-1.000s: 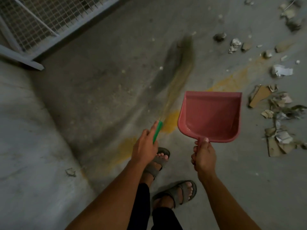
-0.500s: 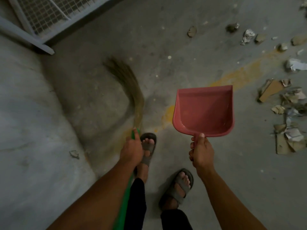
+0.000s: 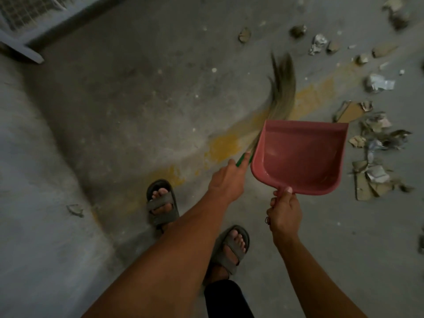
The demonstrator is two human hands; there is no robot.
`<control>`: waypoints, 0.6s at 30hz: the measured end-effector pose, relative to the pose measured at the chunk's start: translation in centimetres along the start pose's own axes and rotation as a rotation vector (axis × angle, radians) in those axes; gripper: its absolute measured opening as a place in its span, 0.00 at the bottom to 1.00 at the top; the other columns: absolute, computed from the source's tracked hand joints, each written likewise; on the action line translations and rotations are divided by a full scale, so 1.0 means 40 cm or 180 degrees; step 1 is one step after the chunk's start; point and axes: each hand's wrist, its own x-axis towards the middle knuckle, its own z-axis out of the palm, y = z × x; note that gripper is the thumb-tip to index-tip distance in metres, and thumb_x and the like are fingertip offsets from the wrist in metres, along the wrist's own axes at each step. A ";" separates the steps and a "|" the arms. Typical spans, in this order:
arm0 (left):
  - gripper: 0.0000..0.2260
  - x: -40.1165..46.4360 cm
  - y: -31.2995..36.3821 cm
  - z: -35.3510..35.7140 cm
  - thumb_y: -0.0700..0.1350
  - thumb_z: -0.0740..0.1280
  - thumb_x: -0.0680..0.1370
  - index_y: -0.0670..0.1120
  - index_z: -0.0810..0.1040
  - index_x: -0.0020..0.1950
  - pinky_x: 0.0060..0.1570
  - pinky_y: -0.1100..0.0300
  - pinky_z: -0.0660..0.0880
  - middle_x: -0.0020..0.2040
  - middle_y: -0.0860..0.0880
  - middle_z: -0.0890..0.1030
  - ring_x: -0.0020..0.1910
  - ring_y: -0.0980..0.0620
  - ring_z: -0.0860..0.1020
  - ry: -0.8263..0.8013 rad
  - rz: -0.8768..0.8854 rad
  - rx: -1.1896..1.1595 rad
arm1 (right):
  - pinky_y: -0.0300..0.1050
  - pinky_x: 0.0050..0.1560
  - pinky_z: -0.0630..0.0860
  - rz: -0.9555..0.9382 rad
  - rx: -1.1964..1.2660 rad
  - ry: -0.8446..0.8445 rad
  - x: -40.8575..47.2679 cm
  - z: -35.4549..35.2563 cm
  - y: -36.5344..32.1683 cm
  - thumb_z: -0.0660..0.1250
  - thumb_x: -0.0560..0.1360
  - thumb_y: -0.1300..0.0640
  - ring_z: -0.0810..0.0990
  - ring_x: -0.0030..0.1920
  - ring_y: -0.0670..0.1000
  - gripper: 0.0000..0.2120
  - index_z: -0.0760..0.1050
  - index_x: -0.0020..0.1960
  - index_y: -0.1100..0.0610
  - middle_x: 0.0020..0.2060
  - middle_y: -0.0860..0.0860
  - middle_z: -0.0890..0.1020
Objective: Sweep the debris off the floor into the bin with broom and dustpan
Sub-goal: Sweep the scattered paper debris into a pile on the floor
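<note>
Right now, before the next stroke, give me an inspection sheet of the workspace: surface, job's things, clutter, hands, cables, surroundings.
Surface: grey concrete floor, dusty, with a worn yellow line running across it.
Job's things: broom, green handle, bristles blurred beyond the dustpan; pink dustpan, with no debris visible in it. Bin: nothing seen.
Clutter: cardboard and paper scraps right of the dustpan; crumpled bits farther off; one scrap at left.
Hands: left hand grips the broom handle; right hand grips the dustpan handle.
Cables: nothing seen.
Surroundings: wire mesh panel at top left; sandalled feet below.
</note>
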 end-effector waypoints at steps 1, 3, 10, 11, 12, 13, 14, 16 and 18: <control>0.41 -0.008 -0.008 -0.010 0.37 0.65 0.80 0.56 0.46 0.85 0.41 0.47 0.74 0.64 0.38 0.73 0.51 0.35 0.80 0.0097 0.0000 -0.0031 | 0.44 0.25 0.70 -0.0034 0.0042 -0.0006 -0.002 -0.002 -0.012 0.52 0.88 0.40 0.74 0.30 0.51 0.25 0.78 0.52 0.56 0.38 0.54 0.79; 0.40 -0.030 -0.038 -0.030 0.39 0.63 0.81 0.58 0.44 0.85 0.42 0.46 0.76 0.63 0.40 0.73 0.50 0.35 0.80 0.0244 -0.0072 -0.0161 | 0.44 0.26 0.70 -0.0131 0.0102 -0.0048 -0.008 0.003 -0.038 0.52 0.88 0.40 0.74 0.30 0.51 0.24 0.79 0.52 0.56 0.38 0.54 0.79; 0.38 -0.102 -0.230 -0.105 0.45 0.64 0.82 0.54 0.46 0.86 0.53 0.44 0.79 0.65 0.41 0.74 0.56 0.35 0.80 0.0954 -0.0879 -0.0659 | 0.43 0.25 0.67 -0.0260 0.0245 -0.0588 -0.051 0.106 -0.141 0.53 0.88 0.42 0.72 0.28 0.49 0.24 0.79 0.52 0.57 0.36 0.53 0.78; 0.37 -0.103 -0.258 -0.121 0.45 0.64 0.83 0.53 0.46 0.87 0.54 0.45 0.78 0.66 0.40 0.74 0.57 0.36 0.80 0.1050 -0.1108 -0.0697 | 0.43 0.24 0.67 -0.0270 0.0261 -0.0678 -0.058 0.128 -0.153 0.53 0.88 0.42 0.72 0.28 0.49 0.24 0.79 0.52 0.57 0.36 0.53 0.78; 0.37 -0.102 -0.288 -0.137 0.45 0.64 0.83 0.51 0.47 0.87 0.55 0.46 0.77 0.66 0.39 0.74 0.58 0.36 0.80 0.1142 -0.1338 -0.0718 | 0.42 0.24 0.66 -0.0277 0.0270 -0.0758 -0.064 0.151 -0.163 0.53 0.88 0.42 0.71 0.27 0.49 0.23 0.79 0.52 0.57 0.36 0.53 0.77; 0.36 -0.098 -0.326 -0.153 0.45 0.63 0.84 0.49 0.47 0.87 0.55 0.46 0.76 0.66 0.38 0.75 0.58 0.35 0.80 0.1207 -0.1568 -0.0743 | 0.42 0.24 0.66 -0.0275 0.0264 -0.0826 -0.069 0.179 -0.172 0.53 0.88 0.42 0.71 0.27 0.49 0.23 0.79 0.51 0.57 0.36 0.53 0.77; 0.36 -0.092 -0.361 -0.165 0.45 0.63 0.84 0.48 0.46 0.87 0.55 0.45 0.76 0.66 0.37 0.75 0.58 0.34 0.79 0.1247 -0.1770 -0.0804 | 0.42 0.24 0.66 -0.0272 0.0259 -0.0869 -0.071 0.199 -0.179 0.53 0.88 0.42 0.70 0.26 0.49 0.23 0.79 0.51 0.57 0.36 0.53 0.77; 0.37 -0.074 -0.440 -0.188 0.46 0.63 0.84 0.47 0.45 0.87 0.57 0.43 0.75 0.66 0.34 0.75 0.60 0.32 0.78 0.1229 -0.2194 -0.0924 | 0.42 0.25 0.66 -0.0279 0.0239 -0.0977 -0.073 0.242 -0.188 0.54 0.88 0.42 0.70 0.26 0.49 0.23 0.79 0.51 0.57 0.36 0.53 0.77; 0.37 -0.041 -0.525 -0.215 0.47 0.64 0.83 0.47 0.45 0.87 0.59 0.43 0.75 0.67 0.33 0.76 0.62 0.31 0.78 0.1065 -0.2579 -0.1014 | 0.41 0.25 0.66 -0.0270 0.0195 -0.1073 -0.070 0.286 -0.194 0.54 0.88 0.42 0.69 0.25 0.49 0.23 0.79 0.51 0.57 0.36 0.54 0.76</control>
